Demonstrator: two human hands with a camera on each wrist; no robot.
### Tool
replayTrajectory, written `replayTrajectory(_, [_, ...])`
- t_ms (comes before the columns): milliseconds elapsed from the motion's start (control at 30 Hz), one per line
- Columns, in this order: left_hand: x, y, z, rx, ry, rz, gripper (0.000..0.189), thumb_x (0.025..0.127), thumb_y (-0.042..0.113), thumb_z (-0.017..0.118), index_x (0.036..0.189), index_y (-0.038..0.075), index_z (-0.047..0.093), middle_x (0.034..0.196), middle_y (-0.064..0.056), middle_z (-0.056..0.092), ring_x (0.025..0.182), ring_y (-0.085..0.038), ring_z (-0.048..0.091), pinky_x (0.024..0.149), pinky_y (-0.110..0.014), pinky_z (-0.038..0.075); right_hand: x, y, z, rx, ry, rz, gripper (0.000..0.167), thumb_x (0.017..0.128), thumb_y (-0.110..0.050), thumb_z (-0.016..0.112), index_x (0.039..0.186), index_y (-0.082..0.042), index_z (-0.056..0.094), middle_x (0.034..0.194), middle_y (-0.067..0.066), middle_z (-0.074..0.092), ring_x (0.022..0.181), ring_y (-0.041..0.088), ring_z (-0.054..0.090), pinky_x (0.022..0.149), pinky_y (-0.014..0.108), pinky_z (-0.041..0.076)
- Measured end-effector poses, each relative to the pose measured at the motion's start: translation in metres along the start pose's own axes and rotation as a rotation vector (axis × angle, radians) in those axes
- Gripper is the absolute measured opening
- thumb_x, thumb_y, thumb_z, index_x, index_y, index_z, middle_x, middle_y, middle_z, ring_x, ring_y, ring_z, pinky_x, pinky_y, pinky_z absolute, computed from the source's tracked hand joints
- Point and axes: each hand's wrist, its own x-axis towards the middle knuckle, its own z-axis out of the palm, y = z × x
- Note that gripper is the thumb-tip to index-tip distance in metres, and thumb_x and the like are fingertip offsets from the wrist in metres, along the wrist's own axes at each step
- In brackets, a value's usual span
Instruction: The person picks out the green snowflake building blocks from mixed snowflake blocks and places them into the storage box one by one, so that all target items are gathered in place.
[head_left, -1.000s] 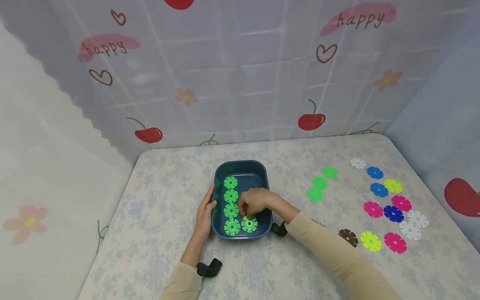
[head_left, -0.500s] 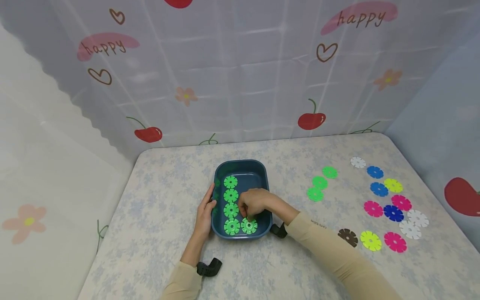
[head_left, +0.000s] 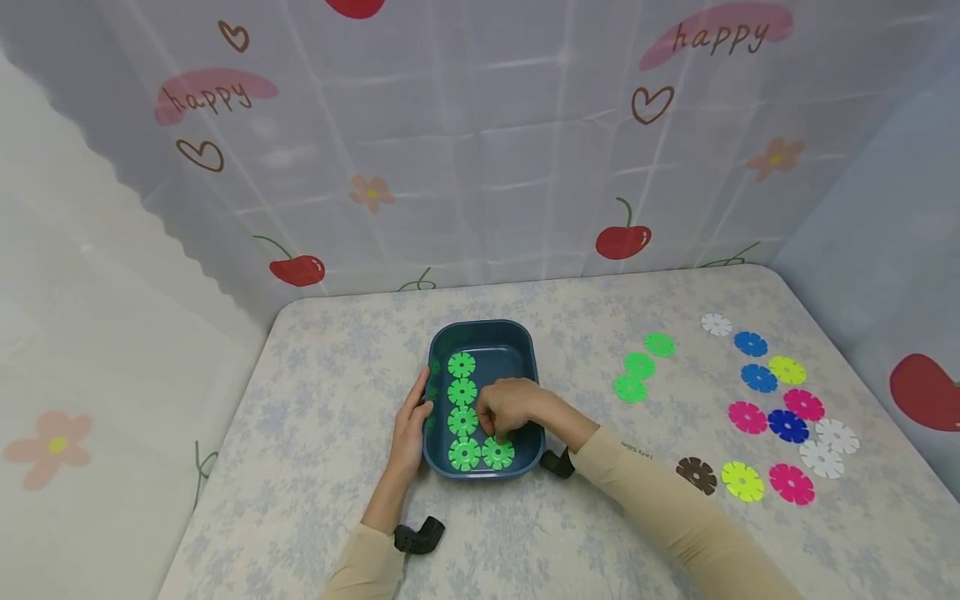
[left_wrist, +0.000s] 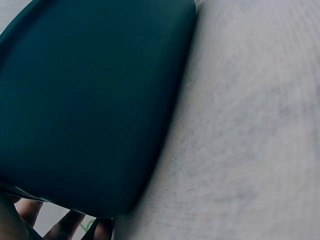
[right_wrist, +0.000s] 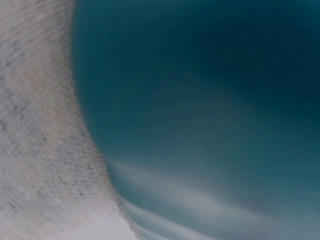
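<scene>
A person's right hand (head_left: 512,402) reaches into a blue tray (head_left: 504,362), fingers curled down at the far edge of a green disc (head_left: 498,455) in the near right corner; whether they pinch it is hidden. The disc lies on the hand's near side, right of the closest in a row of four green discs (head_left: 462,392) running lengthwise. The left hand (head_left: 408,429), farther from the disc, lies extended along the tray's left wall.

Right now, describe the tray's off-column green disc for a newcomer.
On the table, find the blue tray. At its near end lies the green disc. The tray's other four visible green discs form a column; it sits right of them.
</scene>
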Motion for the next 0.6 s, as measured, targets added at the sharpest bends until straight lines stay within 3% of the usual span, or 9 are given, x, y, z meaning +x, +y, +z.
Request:
replayTrajectory(233, [0.0, 0.0, 0.0, 0.007, 0.004, 0.0, 0.053, 0.103, 0.013, 0.035, 0.156, 0.02, 0.029, 0.164, -0.001, 0.021, 0.151, -0.023, 0.016, 0.12, -0.051, 0.015, -0.002, 0.002, -0.003, 0.029, 0.027, -0.037, 0.016, 0.075, -0.009, 0.082, 0.071, -0.021, 0.071, 0.067, -0.012, 0.061, 0.062, 0.009, 0.055, 0.058, 0.026, 0.043])
replayTrajectory(400, [-0.001, -0.001, 0.001, 0.004, 0.016, -0.016, 0.053, 0.103, 0.014, 0.036, 0.155, 0.022, 0.03, 0.163, 0.0, 0.022, 0.15, -0.024, 0.017, 0.12, -0.051, 0.015, -0.013, 0.006, -0.014, 0.146, 0.146, -0.163, 0.01, 0.077, -0.007, 0.08, 0.082, -0.013, 0.074, 0.07, -0.009, 0.063, 0.063, 0.007, 0.056, 0.058, 0.024, 0.045])
replayTrajectory(600, [0.0, -0.001, 0.001, 0.002, 0.018, -0.016, 0.053, 0.103, 0.014, 0.036, 0.155, 0.023, 0.03, 0.163, 0.001, 0.022, 0.151, -0.023, 0.017, 0.121, -0.05, 0.015, -0.044, 0.024, -0.03, 0.316, 0.262, -0.262, 0.014, 0.082, -0.006, 0.076, 0.094, -0.01, 0.073, 0.081, -0.004, 0.065, 0.068, 0.006, 0.057, 0.063, 0.023, 0.05])
